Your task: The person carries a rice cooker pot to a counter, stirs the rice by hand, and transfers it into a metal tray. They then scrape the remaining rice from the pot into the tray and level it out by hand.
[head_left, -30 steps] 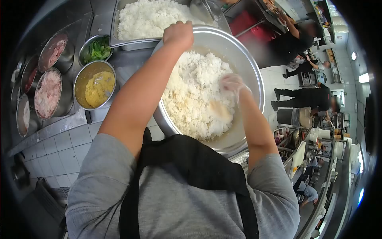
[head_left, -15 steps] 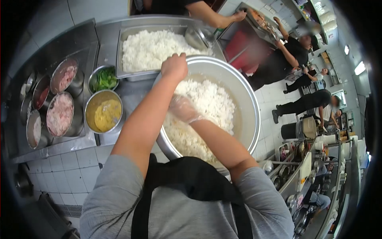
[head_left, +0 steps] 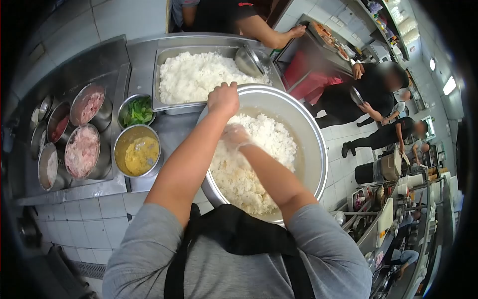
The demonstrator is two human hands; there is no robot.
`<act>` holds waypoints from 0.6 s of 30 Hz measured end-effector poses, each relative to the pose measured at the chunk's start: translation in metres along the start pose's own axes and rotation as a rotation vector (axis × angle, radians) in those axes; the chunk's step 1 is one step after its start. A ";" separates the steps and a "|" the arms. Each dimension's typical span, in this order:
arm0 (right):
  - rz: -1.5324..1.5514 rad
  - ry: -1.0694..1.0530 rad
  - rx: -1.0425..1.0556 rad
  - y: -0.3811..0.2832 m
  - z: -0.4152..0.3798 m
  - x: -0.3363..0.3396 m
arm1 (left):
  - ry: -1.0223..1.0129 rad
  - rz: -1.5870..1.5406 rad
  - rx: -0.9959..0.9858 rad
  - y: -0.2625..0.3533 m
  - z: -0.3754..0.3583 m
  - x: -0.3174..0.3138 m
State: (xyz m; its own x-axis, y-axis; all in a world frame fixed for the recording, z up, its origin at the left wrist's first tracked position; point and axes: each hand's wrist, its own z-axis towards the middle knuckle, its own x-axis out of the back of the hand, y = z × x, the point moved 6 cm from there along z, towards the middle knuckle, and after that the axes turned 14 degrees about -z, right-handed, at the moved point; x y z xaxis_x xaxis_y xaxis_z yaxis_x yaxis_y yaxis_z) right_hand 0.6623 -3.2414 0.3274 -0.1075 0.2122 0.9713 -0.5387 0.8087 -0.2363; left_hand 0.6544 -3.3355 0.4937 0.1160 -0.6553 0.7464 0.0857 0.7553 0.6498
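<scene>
A large round metal pot [head_left: 311,119] in front of me holds a mound of white rice [head_left: 266,132], with some liquid along the wall. My left hand [head_left: 224,99] grips the pot's far left rim, fingers curled over it. Inside the pot, my right hand [head_left: 236,135], in a clear plastic glove, is at the left side of the rice; motion smears its fingers. Behind the pot, a rectangular steel tray [head_left: 174,106] carries more white rice and a metal bowl [head_left: 249,62] tipped on its side.
Left of the pot stand a bowl of yellow mixture [head_left: 137,151] and a bowl of green leaves [head_left: 137,110]. Several metal containers of raw meat [head_left: 82,152] sit in the recessed counter. A person's arm [head_left: 271,37] reaches in at the back; other people work on the right.
My right hand has moved up and away from me across the rice. The whole view has shifted slightly. A co-worker on the right has turned and holds a metal bowl.
</scene>
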 end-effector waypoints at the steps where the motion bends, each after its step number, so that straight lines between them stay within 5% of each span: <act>1: 0.121 -0.033 -0.016 0.016 -0.008 0.000 | 0.004 0.006 -0.007 0.001 -0.001 0.000; 3: -0.482 -0.204 0.060 -0.009 -0.020 0.048 | 0.012 0.027 -0.025 0.001 -0.001 0.000; 6: 0.135 -0.183 -0.096 -0.056 -0.049 0.092 | 0.027 0.024 -0.035 0.000 -0.002 -0.001; 9: 0.035 -0.201 -0.004 -0.043 -0.073 0.040 | 0.000 0.013 -0.035 0.000 -0.004 0.000; 10: 0.237 -0.266 -0.022 -0.037 -0.070 0.042 | -0.001 0.012 -0.023 0.000 -0.005 0.001; 13: -0.485 -0.355 0.099 -0.035 -0.053 0.057 | -0.006 0.015 -0.017 0.006 -0.003 0.005; 16: 0.014 -0.240 -0.056 -0.053 -0.030 0.072 | -0.023 0.010 0.009 -0.001 -0.004 0.000; 18: -0.398 -0.219 0.212 -0.093 -0.040 0.045 | -0.023 -0.005 -0.004 0.001 -0.002 0.002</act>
State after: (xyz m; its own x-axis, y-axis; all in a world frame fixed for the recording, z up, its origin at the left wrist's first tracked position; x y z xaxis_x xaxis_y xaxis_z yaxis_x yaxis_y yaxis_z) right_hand 0.7415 -3.2853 0.3922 -0.0200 -0.2289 0.9732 -0.7294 0.6691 0.1423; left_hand 0.6568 -3.3356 0.4956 0.0928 -0.6593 0.7461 0.0901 0.7519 0.6531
